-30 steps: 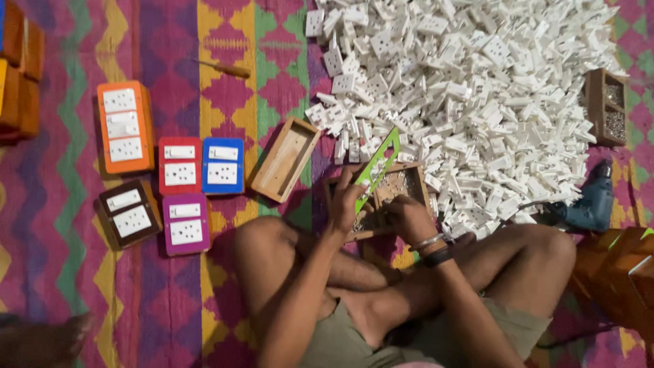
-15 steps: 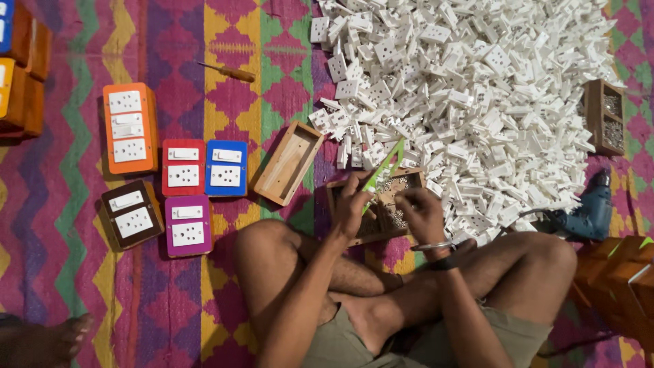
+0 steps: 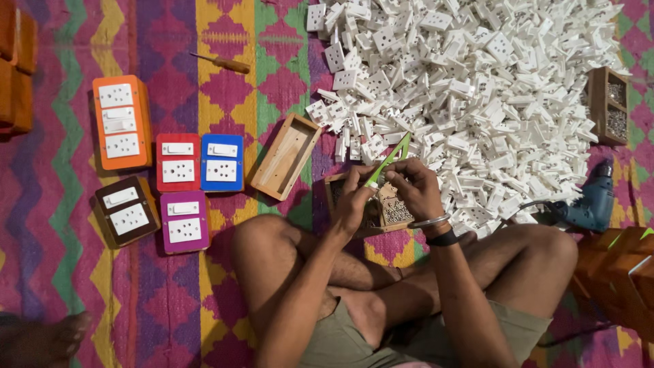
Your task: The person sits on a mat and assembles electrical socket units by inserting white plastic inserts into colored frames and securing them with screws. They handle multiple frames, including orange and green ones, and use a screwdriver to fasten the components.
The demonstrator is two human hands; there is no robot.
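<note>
My left hand (image 3: 353, 199) and my right hand (image 3: 415, 187) meet over a small wooden tray of screws (image 3: 390, 212) in front of my crossed legs. Together they hold a thin green plate (image 3: 390, 159) tilted up toward the pile; the left pinches its lower end, the right grips beside it. My right wrist wears a bangle and a dark band. A big heap of white socket parts (image 3: 477, 95) lies just beyond the hands.
An open wooden box (image 3: 285, 157) lies left of the hands. Finished switch boxes, orange (image 3: 122, 123), red (image 3: 178, 162), blue (image 3: 222, 162), brown (image 3: 125, 211) and magenta (image 3: 184, 221), sit left. A screwdriver (image 3: 221, 63), a blue drill (image 3: 591, 202), another screw tray (image 3: 608, 103) and someone's foot (image 3: 41, 337) are around.
Both hands with the green plate have drifted slightly away from my body and the plate has tilted lower toward the pile; the hold is unchanged.
</note>
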